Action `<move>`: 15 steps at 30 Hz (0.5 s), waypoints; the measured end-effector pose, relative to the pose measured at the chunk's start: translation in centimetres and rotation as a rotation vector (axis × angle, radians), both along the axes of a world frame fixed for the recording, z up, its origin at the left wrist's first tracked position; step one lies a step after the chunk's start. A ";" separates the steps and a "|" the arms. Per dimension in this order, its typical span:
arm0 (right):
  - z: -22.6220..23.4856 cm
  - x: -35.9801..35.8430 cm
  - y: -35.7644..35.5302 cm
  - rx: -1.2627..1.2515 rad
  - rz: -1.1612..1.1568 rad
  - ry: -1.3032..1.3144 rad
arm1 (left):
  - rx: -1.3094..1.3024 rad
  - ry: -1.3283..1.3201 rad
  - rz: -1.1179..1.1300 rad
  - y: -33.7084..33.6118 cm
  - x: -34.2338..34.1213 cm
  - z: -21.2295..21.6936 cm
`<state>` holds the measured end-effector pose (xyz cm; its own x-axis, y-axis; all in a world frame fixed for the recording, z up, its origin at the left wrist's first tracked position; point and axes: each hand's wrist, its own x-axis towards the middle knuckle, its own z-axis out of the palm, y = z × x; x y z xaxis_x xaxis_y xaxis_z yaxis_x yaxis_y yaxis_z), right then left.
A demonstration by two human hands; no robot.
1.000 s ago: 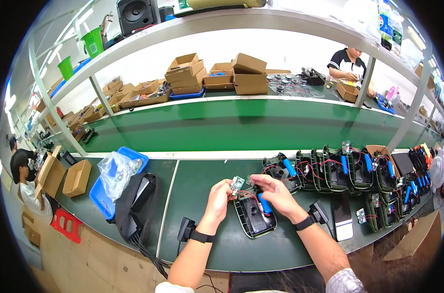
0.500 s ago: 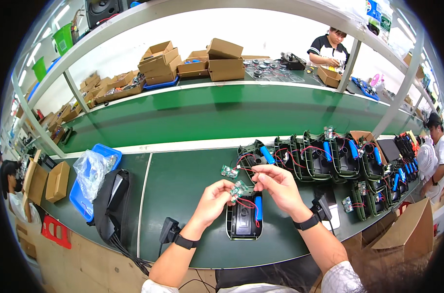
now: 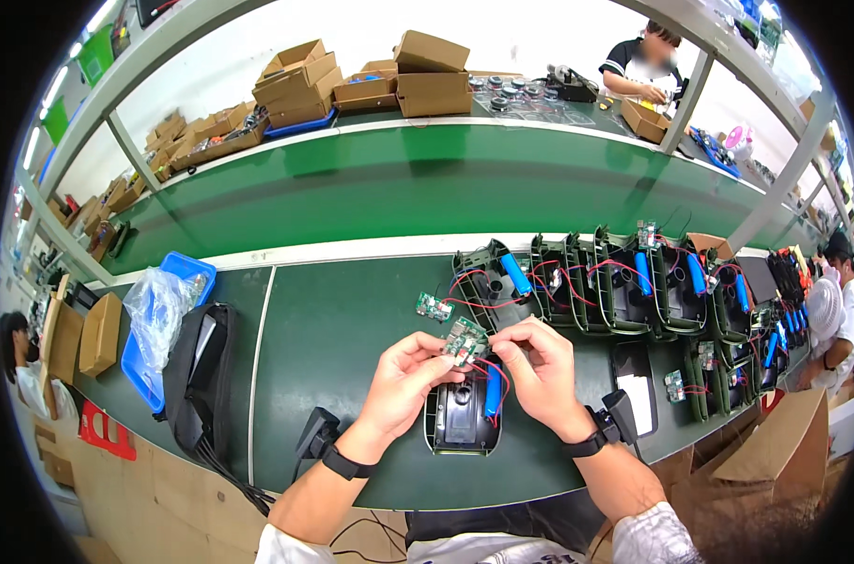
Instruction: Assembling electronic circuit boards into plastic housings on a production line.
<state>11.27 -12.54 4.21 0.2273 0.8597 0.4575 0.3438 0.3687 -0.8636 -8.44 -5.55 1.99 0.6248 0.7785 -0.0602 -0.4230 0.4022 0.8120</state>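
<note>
A green circuit board (image 3: 466, 340) is pinched between the thumb and fingers of my left hand (image 3: 410, 376). Red wires (image 3: 496, 363) run down from it to a dark green plastic housing (image 3: 460, 423) on the bench below, where a blue cylindrical battery (image 3: 493, 390) lies along the right side. My right hand (image 3: 543, 371) has thumb and forefinger closed at the board's right edge; whatever is between them is too small to make out. Just beyond my hands, a second circuit board (image 3: 434, 306) is wired to another housing (image 3: 488, 273) with its own battery.
More wired housings (image 3: 624, 291) stand in rows to the right. A dark flat tray with a white piece (image 3: 637, 404) lies beside my right wrist. Leftward are a black bag (image 3: 200, 385) and a blue tray (image 3: 143, 376) holding a plastic bag. A green conveyor (image 3: 371, 197) runs behind; people work nearby.
My right hand has come down and in, its fingertips now at the board's edge. The board in my left hand has turned flatter and shifted slightly up. The whole view has tilted a little.
</note>
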 end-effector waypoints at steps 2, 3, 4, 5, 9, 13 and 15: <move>-0.1 -0.2 -0.2 0.057 -0.039 0.006 | 0.010 -0.001 -0.039 -0.3 0.0 0.4; -0.2 -0.2 -0.3 0.054 -0.042 0.007 | 0.026 -0.003 -0.078 -0.4 0.0 0.4; -0.2 -0.1 -0.3 0.062 -0.053 -0.040 | 0.037 -0.013 -0.093 -0.4 0.1 0.3; -0.2 0.0 -0.3 0.070 -0.066 -0.088 | 0.037 -0.015 -0.100 -0.4 0.3 0.4; 0.4 0.3 -0.2 0.026 0.013 -0.158 | 0.130 0.013 -0.147 -0.5 0.3 1.2; 0.6 0.1 -0.1 -0.090 0.149 -0.158 | 0.161 0.054 -0.126 -0.3 -0.2 1.2; 0.5 0.2 0.0 -0.106 0.150 -0.205 | 0.132 0.064 -0.099 -0.4 -0.5 1.3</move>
